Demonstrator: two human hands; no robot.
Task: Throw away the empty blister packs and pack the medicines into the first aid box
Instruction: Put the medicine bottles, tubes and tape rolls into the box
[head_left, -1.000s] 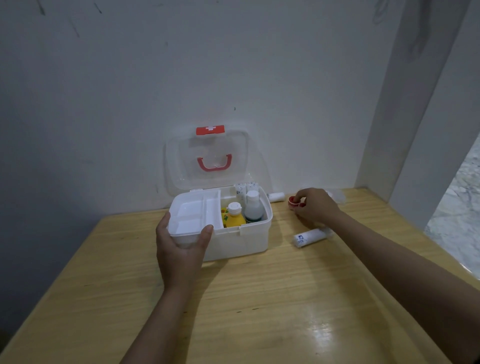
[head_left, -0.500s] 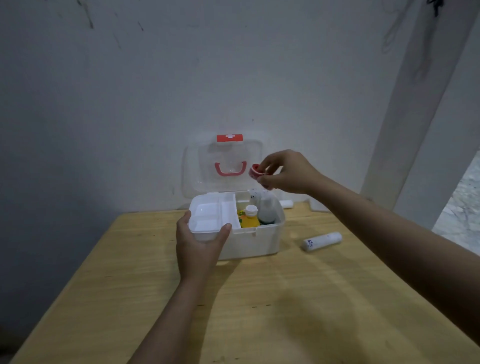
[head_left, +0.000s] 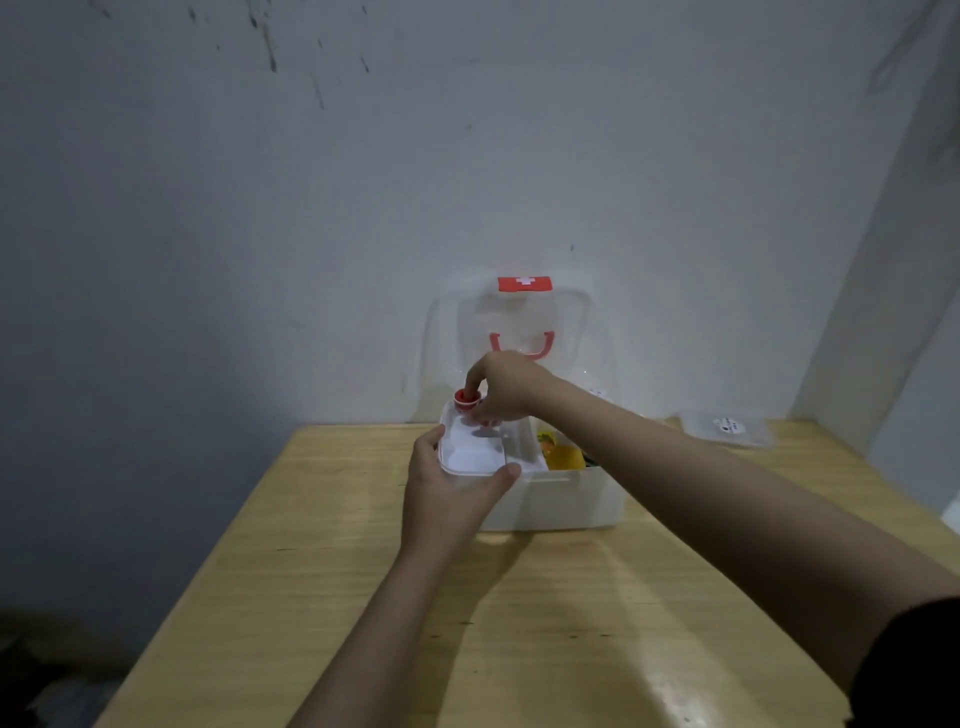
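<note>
The white first aid box (head_left: 563, 501) stands open on the wooden table (head_left: 519, 623), its clear lid (head_left: 522, 322) with a red handle leaning against the wall. My left hand (head_left: 449, 493) grips the front left corner of the white inner tray (head_left: 475, 457). My right hand (head_left: 501, 387) pinches a small red round container (head_left: 466, 401) over the tray's far left compartment. A yellow bottle (head_left: 561, 452) sits in the box's right part, half hidden by my right forearm.
A clear plastic lid or case (head_left: 727, 428) lies at the table's back right corner, by the white pillar. The wall stands directly behind the box. The table's left edge drops to a dark floor.
My right hand picked up the red container from the table right of the box, carried it left over the box, and lowered it to the tray's far left compartment. My left hand kept its grip.
</note>
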